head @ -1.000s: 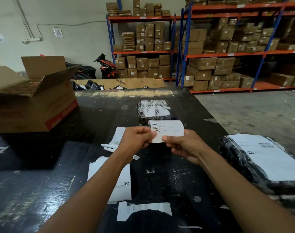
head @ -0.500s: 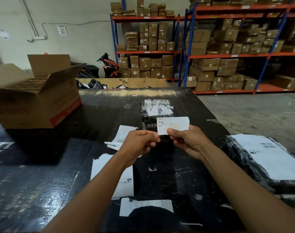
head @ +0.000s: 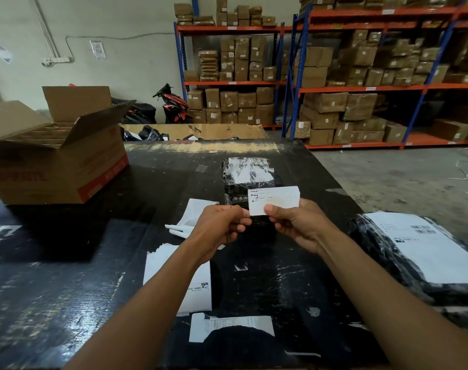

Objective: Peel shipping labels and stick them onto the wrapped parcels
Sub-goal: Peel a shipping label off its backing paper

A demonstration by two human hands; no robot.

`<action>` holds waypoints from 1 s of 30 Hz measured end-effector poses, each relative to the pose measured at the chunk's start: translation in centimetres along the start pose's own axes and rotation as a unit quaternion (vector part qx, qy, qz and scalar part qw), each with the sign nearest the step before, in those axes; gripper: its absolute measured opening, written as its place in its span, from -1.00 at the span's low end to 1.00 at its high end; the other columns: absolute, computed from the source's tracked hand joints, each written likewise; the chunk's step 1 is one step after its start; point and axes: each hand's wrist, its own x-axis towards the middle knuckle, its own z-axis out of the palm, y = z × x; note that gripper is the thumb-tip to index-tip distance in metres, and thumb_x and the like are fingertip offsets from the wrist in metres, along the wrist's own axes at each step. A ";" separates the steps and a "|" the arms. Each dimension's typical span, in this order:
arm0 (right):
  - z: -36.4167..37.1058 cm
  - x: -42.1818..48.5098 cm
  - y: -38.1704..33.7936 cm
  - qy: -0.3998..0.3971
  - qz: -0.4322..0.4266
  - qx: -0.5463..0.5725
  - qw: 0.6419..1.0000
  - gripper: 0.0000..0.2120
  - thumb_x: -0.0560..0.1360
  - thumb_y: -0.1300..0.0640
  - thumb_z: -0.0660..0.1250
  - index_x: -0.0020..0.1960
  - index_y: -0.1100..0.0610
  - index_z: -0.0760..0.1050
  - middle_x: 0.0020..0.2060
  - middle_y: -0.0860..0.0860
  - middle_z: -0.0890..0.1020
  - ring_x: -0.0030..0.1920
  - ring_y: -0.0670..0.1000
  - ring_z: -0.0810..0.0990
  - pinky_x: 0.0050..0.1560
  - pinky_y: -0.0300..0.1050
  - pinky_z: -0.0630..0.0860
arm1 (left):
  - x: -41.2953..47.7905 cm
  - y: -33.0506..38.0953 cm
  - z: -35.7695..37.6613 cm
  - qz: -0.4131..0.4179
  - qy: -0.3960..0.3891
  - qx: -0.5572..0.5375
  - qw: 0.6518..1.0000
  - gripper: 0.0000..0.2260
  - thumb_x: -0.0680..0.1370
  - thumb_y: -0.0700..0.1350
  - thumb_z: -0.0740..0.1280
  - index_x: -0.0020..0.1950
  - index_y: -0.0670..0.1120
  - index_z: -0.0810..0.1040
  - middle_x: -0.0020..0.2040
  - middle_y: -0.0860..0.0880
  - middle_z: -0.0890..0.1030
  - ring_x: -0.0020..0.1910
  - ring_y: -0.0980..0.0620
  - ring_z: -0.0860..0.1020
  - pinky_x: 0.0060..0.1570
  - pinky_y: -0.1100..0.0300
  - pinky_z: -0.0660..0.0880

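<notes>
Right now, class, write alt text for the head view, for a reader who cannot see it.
A person's left hand and right hand pinch the lower edge of a small white shipping label above a black table. A black wrapped parcel lies beyond it, and an open cardboard box stands at the left.

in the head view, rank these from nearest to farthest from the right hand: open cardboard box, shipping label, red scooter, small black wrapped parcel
1. shipping label, pinched in the right hand itself.
2. small black wrapped parcel, on the table just beyond the label.
3. open cardboard box, at the table's far left.
4. red scooter, well beyond the table's far edge.
</notes>
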 end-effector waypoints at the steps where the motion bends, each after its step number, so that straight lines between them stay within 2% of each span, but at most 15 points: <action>1: 0.0 0.0 0.0 0.000 0.000 -0.001 1.000 -0.73 0.38 0.35 0.50 0.05 0.18 0.59 -0.22 0.07 0.73 -0.28 -0.04 0.63 -0.31 -0.23 0.54 | 0.0 0.0 0.0 -0.001 -0.001 -0.001 1.000 -0.86 0.54 -0.23 0.33 0.01 -0.23 0.66 -0.27 -0.05 0.66 -0.35 0.12 0.52 -0.28 0.26 0.42; 19: 0.2 0.1 0.2 0.005 -0.002 0.000 1.000 -0.74 0.37 0.35 0.50 0.03 0.17 0.59 -0.20 0.07 0.73 -0.27 -0.04 0.63 -0.23 -0.19 0.57 | 0.3 -0.3 -0.3 0.011 -0.008 0.026 1.000 -0.91 0.52 -0.22 0.38 -0.05 -0.22 0.66 -0.28 -0.04 0.65 -0.38 0.14 0.49 -0.29 0.27 0.43; 30: 0.6 0.1 0.1 0.000 -0.005 0.000 1.000 -0.73 0.37 0.35 0.50 0.04 0.18 0.59 -0.21 0.07 0.73 -0.27 -0.04 0.63 -0.23 -0.19 0.56 | 0.2 -0.3 -0.3 0.024 -0.029 0.039 0.999 -0.89 0.54 -0.23 0.31 -0.10 -0.18 0.63 -0.31 -0.02 0.61 -0.36 0.12 0.47 -0.31 0.26 0.43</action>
